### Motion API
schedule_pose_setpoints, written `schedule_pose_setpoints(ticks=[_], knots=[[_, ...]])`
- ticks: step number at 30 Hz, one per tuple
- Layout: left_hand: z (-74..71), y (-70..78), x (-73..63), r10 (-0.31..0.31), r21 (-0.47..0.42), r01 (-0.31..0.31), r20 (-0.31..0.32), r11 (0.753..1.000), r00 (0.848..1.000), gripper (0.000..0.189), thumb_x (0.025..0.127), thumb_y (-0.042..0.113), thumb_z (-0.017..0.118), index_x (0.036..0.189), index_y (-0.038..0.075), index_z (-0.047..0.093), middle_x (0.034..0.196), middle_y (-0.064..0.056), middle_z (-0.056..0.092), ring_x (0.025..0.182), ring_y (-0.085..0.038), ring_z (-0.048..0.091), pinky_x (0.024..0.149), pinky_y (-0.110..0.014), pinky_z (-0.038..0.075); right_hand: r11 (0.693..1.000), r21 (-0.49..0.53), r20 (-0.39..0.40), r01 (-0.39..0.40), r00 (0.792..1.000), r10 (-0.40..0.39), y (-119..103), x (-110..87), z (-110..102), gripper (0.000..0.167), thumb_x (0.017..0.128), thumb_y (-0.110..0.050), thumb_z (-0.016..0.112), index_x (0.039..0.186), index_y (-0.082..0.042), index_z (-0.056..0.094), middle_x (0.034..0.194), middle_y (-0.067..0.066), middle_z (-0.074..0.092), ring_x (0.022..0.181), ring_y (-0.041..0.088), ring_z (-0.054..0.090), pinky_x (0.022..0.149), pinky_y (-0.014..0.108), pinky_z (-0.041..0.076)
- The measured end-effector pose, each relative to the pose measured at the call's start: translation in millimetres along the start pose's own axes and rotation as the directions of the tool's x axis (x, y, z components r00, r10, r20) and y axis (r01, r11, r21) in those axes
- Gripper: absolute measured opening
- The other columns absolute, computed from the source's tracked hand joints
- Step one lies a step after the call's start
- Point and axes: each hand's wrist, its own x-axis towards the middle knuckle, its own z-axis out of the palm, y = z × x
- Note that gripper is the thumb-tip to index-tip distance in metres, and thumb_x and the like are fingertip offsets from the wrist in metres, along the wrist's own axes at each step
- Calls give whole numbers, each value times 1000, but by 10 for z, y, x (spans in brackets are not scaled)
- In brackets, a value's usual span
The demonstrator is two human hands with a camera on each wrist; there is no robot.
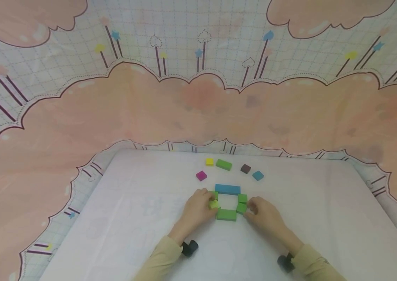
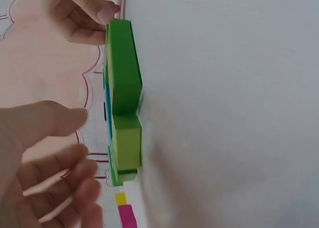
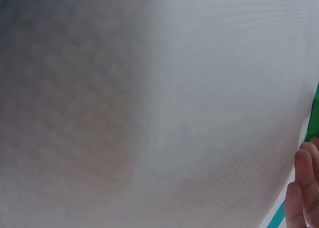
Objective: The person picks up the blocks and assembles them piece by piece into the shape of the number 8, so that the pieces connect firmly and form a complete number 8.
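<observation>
Wooden blocks form a small rectangular ring on the white table. A long blue block [image 1: 228,189] lies at its far side and a green block [image 1: 226,215] at its near side. My left hand [image 1: 198,207] is beside a yellow-green block [image 2: 128,142] on the left side; its thumb and fingers are spread apart in the left wrist view. A further green block [image 1: 216,193] shows partly behind these fingers. On the right side, my right hand [image 1: 267,216] has its bent fingertips right at a green block [image 1: 241,208], with another green block [image 1: 242,198] just beyond.
Behind the ring lie loose blocks: yellow [image 1: 209,162], green [image 1: 224,164], magenta [image 1: 201,175], dark brown [image 1: 245,168] and blue [image 1: 258,175]. The white table [image 1: 121,218] ends at a patterned cloth backdrop [image 1: 198,109].
</observation>
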Motion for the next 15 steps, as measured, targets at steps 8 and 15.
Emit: schedule_pose_setpoints(ticks=[8,15], knots=[[42,-64,-44,-68,67,68,-3,995,998,33,76,27,78,98,8,63,86,-1,58,76,-13,46,66,-25,44,1000,3,-1,-1,1000,1,7,2,4,28,81,-24,71,106,-12,65,92,1,64,82,15,56,73,33,52],[49,-85,-29,-94,61,93,15,994,995,29,78,25,77,99,8,65,85,-1,58,75,-13,45,67,-24,43,1000,-2,2,-10,1000,10,-4,0,0,28,82,-24,71,106,-12,66,93,1,64,82,15,55,74,33,52]])
